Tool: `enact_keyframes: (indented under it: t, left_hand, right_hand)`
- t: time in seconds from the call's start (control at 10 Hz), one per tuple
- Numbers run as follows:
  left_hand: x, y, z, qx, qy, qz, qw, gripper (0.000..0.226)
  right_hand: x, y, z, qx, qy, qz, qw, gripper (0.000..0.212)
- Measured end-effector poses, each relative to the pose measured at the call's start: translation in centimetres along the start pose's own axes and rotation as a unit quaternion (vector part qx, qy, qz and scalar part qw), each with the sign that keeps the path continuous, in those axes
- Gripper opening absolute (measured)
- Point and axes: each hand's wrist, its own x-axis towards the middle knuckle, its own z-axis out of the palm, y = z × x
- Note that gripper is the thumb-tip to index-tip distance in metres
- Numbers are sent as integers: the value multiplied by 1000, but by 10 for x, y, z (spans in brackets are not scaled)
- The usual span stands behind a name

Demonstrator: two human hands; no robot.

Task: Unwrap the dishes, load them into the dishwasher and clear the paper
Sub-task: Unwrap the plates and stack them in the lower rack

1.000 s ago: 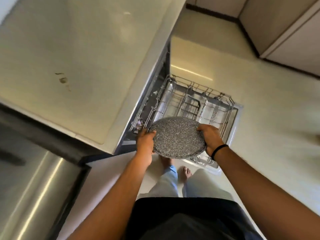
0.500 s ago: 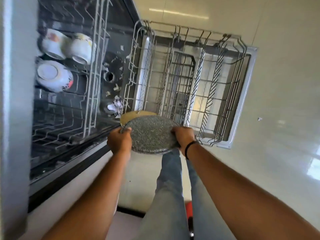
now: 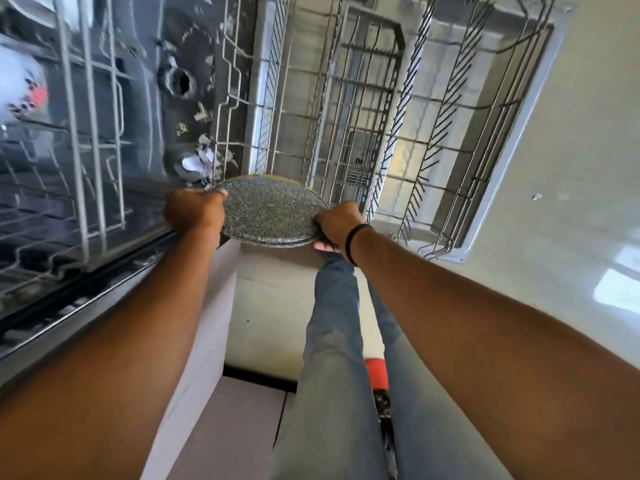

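Right, both hands, left [image 3: 195, 214] and right [image 3: 337, 223], clamp the plates' [image 3: 270, 216] rims; tip them upright, feed into the rack [image 3: 346, 98] ahead.

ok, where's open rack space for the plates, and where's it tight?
Both hands, left hand and right hand, hold the speckled plates. The pulled-out lower rack looks empty: free tine rows between its left wall and right rim. Crowded: the upper rack with a bowl, and paper scraps on the tub floor.
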Motion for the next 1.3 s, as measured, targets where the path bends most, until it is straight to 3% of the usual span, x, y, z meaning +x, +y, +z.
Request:
enact_keyframes:
  t: [0.5,0.6,0.7,0.8,0.9,1.1,1.2,1.3]
  left_hand:
    - [1,8,18,73,25,14,997,40]
    - [2,7,18,84,30,27,996,39]
    - [3,5,18,106,34,24,994,43]
    - [5,0,20,124,35,34,991,44]
    - [5,-3,20,134,30,42,990,51]
    - [-9,0,13,153,26,103,983,50]
    - [-30,14,-1,122,16,146,982,43]
    - [-56,39,-31,48,7,165,985,41]
  right_hand:
    - [12,-13,4,32,-23,15,999,10]
    - [11,-16,8,66,14,37,997,11]
    - [8,-18,9,-188,-7,-88,978,22]
    - [8,-12,12,16,26,18,999,10]
    - [14,-10,13,21,19,24,999,16]
    - [1,-25,15,-79,151,-57,984,15]
    - [-24,-47,9,-85,154,-111,978,6]
    - [-68,-77,-1,-69,132,-157,976,14]
